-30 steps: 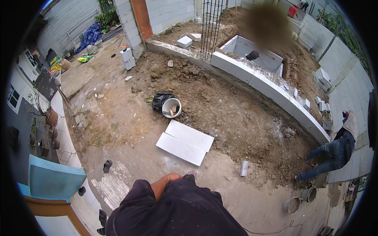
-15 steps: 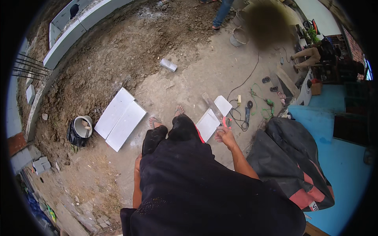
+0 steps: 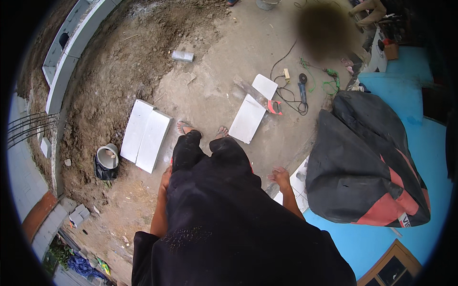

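- Ahead, concrete floor (image 3: 217, 90) spreads between the slab pair (image 3: 147, 136) and two white pieces (image 3: 247, 120) with the handsaw (image 3: 275, 107) across them.
- Right hand (image 3: 280, 177) is near the dark cover (image 3: 358, 167), empty, fingers loosely apart.
- Left hand (image 3: 165, 180) is beside the thigh (image 3: 185, 151), partly hidden; its grip I cannot tell.

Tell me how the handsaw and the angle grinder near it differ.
The handsaw has a long flat blade and a red-and-dark handle; the angle grinder has a bluish body and a dark, rounded head. The handsaw lies across white block material, while the angle grinder lies on the concrete. Both lie unheld.
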### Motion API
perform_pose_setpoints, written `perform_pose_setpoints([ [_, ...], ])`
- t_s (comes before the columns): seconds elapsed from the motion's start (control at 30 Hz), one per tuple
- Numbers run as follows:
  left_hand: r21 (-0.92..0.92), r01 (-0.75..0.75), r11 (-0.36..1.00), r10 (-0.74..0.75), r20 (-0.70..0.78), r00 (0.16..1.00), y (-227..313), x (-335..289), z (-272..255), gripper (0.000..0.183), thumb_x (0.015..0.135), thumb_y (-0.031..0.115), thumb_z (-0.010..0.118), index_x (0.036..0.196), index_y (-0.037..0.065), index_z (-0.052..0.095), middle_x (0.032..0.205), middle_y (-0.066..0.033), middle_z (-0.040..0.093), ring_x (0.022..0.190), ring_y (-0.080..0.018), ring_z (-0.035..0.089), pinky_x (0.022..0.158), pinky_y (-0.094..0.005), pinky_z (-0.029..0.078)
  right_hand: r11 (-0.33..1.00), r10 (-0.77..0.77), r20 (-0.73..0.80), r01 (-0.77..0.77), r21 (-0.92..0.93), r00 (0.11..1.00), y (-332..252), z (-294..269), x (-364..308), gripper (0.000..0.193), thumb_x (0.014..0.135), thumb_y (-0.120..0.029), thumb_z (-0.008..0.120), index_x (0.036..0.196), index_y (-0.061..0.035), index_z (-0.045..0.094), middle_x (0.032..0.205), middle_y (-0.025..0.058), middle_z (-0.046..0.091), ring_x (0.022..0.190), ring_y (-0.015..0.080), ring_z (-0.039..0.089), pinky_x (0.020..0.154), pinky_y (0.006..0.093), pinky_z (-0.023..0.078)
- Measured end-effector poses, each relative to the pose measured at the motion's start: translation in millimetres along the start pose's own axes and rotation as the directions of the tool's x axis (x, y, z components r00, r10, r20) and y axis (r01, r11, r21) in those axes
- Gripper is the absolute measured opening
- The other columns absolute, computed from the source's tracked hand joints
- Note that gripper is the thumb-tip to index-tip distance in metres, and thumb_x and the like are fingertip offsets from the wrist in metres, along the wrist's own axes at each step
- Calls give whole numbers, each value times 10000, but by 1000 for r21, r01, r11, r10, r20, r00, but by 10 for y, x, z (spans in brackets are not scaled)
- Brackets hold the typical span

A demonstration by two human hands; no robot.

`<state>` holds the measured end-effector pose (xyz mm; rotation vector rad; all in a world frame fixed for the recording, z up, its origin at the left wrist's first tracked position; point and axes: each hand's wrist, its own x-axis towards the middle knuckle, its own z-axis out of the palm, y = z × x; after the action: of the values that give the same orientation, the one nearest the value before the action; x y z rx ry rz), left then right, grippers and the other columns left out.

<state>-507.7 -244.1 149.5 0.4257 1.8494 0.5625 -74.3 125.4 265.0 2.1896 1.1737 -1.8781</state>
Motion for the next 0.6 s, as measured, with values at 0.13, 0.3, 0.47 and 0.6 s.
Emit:
perform_pose_setpoints([
  [0.13, 62, -109, 992, 109, 6, 994, 395, 293, -54, 590, 1123, 479, 357, 1543, 78, 461, 1497, -265, 532, 1408, -400, 497, 1188, -404, 372, 996, -10, -83, 17, 82, 997, 24, -170, -207, 415, 958, -162, 646, 1326, 20, 590, 972, 127, 721, 872, 288, 764, 776, 421, 624],
  [0.3, 16, -54, 998, 52, 72, 996, 1461, 620, -2, 812, 1036, 611, 503, 1491, -61, 487, 1462, -293, 564, 1404, -395, 513, 1165, -393, 387, 975, 170, -146, -144, 172, 975, 383, -492, -446, 363, 973, -154, 654, 1300, 1, 619, 884, 146, 732, 808, 268, 758, 694, 393, 615],
  [0.47, -173, 178, 969, -153, 147, 977, 2115, 862, -57, 877, 991, 597, 608, 1465, -130, 478, 1425, -281, 600, 1345, -313, 573, 1118, -355, 435, 938, 230, -183, -167, 304, 956, 871, -721, -546, 348, 975, -140, 664, 1289, 0, 609, 853, 146, 729, 803, 274, 766, 649, 378, 646],
  [0.6, -204, 161, 966, -120, 201, 972, 2433, 1066, 209, 846, 1000, 579, 608, 1460, -121, 490, 1413, -264, 614, 1318, -296, 587, 1102, -349, 444, 980, -136, -15, 137, 144, 991, 1363, -913, -234, 378, 978, -153, 671, 1311, 8, 592, 947, 152, 727, 804, 271, 760, 670, 397, 646],
])
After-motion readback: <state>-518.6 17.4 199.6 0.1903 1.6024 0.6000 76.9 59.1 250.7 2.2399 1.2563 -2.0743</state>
